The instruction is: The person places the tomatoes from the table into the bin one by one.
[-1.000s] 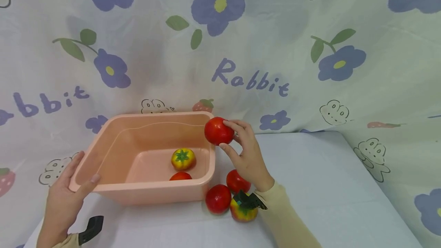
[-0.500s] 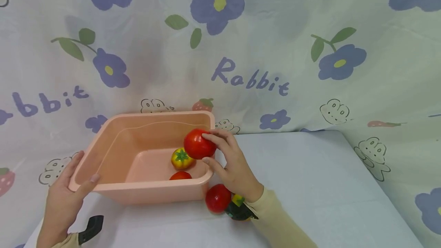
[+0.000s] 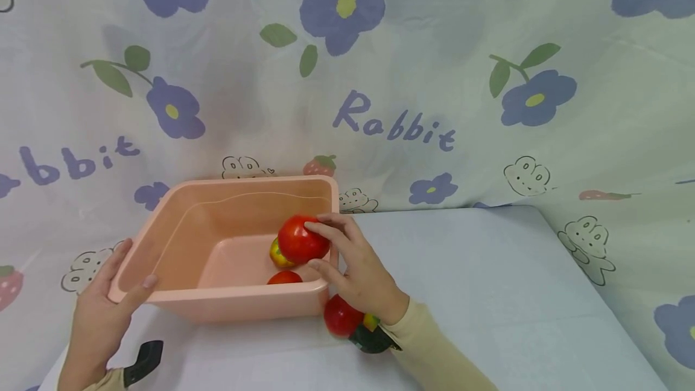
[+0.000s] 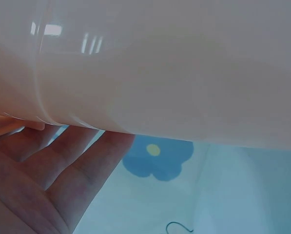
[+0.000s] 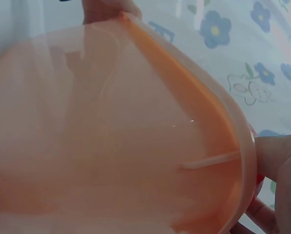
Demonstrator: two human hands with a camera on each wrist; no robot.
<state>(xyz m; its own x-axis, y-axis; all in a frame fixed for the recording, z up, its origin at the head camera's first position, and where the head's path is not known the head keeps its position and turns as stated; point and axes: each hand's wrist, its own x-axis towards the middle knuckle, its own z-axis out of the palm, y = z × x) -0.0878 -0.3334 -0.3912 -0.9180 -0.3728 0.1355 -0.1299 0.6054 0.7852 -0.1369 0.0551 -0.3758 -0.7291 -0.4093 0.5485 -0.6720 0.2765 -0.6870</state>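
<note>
My right hand (image 3: 358,273) holds a glossy red tomato (image 3: 300,239) between thumb and fingers, inside the right end of a pink plastic basin (image 3: 233,305). Behind the tomato shows part of a yellow-and-red ribbed tomato (image 3: 277,253) on the basin floor. Another red tomato (image 3: 285,277) lies near the front wall, mostly hidden by it. My left hand (image 3: 103,312) grips the basin's left corner, thumb over the rim. In the left wrist view its fingers (image 4: 87,170) lie against the outside wall. The right wrist view is mostly filled by the basin wall (image 5: 111,122).
Outside the basin's front right corner lie a red tomato (image 3: 341,317) and a yellow-green tomato (image 3: 371,321), the latter mostly covered by the right wrist's black camera mount (image 3: 371,340). A white cloth (image 3: 488,294) covers the table; a printed curtain (image 3: 434,77) hangs behind.
My right hand has carried the red tomato left and down, from beside the basin's right rim to inside it. A red tomato on the table is now hidden behind that hand. The left hand keeps still.
</note>
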